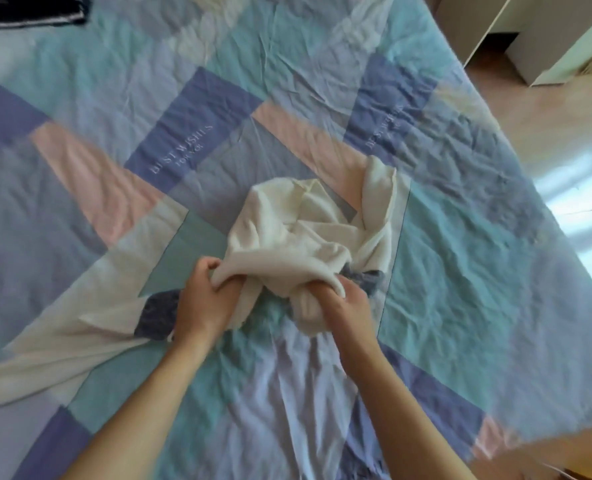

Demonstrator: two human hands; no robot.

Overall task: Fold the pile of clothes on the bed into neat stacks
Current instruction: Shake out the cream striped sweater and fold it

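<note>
Head view, looking down on a bed (460,271) spread with a patchwork quilt (190,140) of blue, teal and pink blocks. Near the middle, a crumpled cream garment (308,233), bunched and unfolded, one part trailing up toward the right. Left hand (204,299) gripping its near left edge, fingers (215,271) curled into the cloth. Right hand (343,303) clenched on a twisted bunch of the same garment. Dark folded clothes (28,12) at the far left corner. Wooden floor (564,140) on the right.

One cream garment (298,233), two hands (206,299) (344,303).
</note>
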